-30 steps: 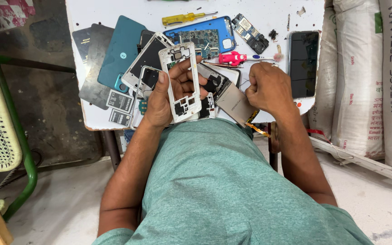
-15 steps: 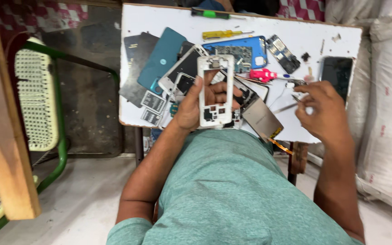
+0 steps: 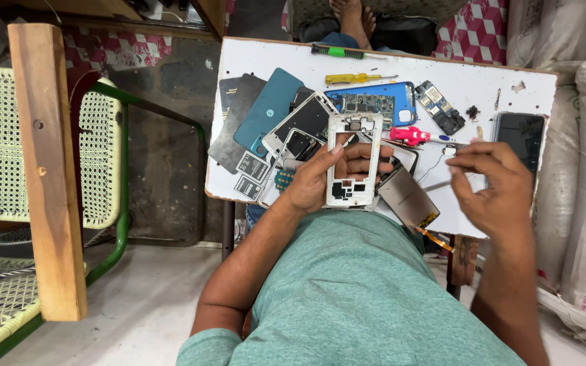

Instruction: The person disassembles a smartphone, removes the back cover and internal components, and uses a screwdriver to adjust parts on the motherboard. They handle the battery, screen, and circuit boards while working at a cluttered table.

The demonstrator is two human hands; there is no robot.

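Note:
My left hand (image 3: 315, 181) grips a white phone middle frame (image 3: 353, 161) and holds it upright over the near edge of the white table (image 3: 442, 71). My right hand (image 3: 493, 186) hovers over the table's right side with its fingers curled around a thin metal tool (image 3: 440, 183), whose tip points left. Between the two hands lies a metal-backed screen panel (image 3: 408, 196) with an orange flex cable hanging off the table edge. A pink-handled tool (image 3: 409, 135) lies just beyond the frame.
Phone parts cover the table: a teal back cover (image 3: 269, 108), a blue case holding a circuit board (image 3: 371, 102), a loose board (image 3: 439, 107), a black phone (image 3: 520, 135), yellow (image 3: 354, 78) and green (image 3: 334, 51) screwdrivers. A green chair (image 3: 122, 156) and wooden post (image 3: 45, 169) stand left, white sacks (image 3: 584, 169) right. Another person's foot (image 3: 350, 13) shows beyond the table.
My right hand has left the frame and moved right over the table. The camera view has shifted, bringing the chair and wooden post into view. My left hand still holds the frame.

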